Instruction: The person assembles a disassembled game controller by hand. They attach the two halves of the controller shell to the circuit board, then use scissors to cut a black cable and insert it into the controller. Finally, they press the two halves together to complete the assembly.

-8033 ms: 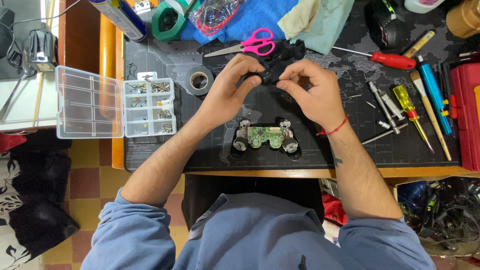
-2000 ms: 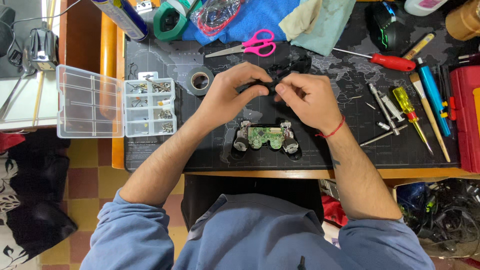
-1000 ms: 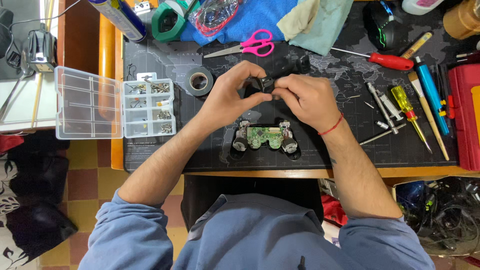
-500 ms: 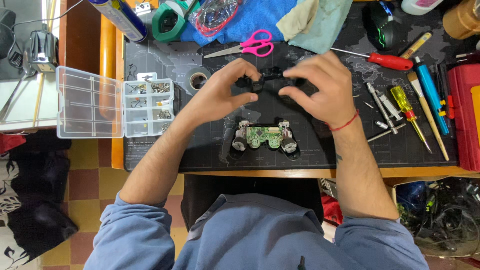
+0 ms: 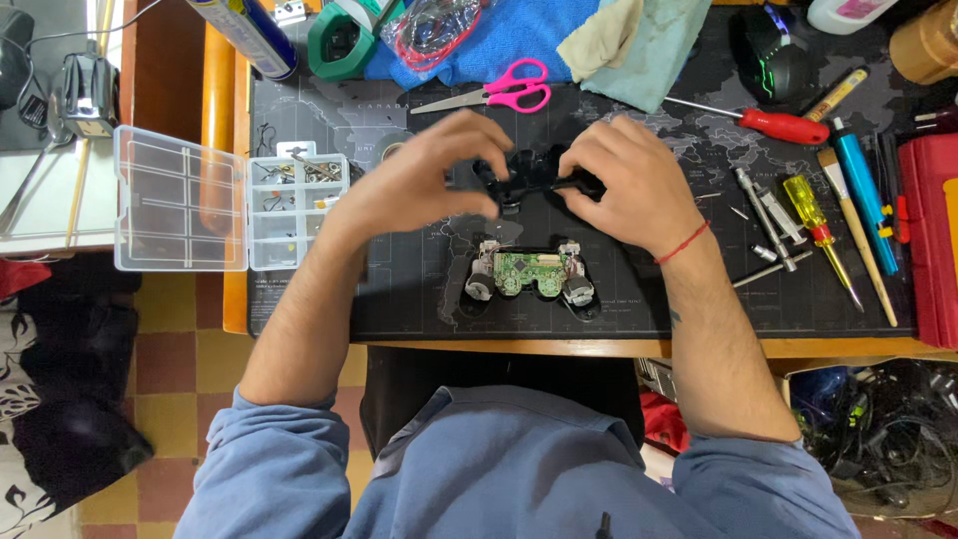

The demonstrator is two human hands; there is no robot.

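Overhead view of a repair bench. Both hands meet above the middle of the dark desk mat [image 5: 399,299], sharing a black controller shell [image 5: 529,172]: the left hand [image 5: 424,185] curls its fingers round the shell's left end, thumb beneath, while the right hand [image 5: 634,185] closes over the right end, fingers bent and pressed to the plastic. How tight either grip is cannot be told. Nearer the body, just below the hands, lies the opened controller half with its green circuit board [image 5: 527,274] face up and a small motor at each side — apart from the shell, resting flat on the mat. To the left stands a clear parts box [image 5: 235,210], lid open; pink-handled scissors [image 5: 499,92] lie beyond the hands; a red-handled screwdriver [image 5: 773,125] and a yellow-handled screwdriver [image 5: 823,235] lie to the right. For clean handling, the shell is best held by its edges, kept level over the mat, and turned with light, even pressure — so that no loose button or clip drops out.
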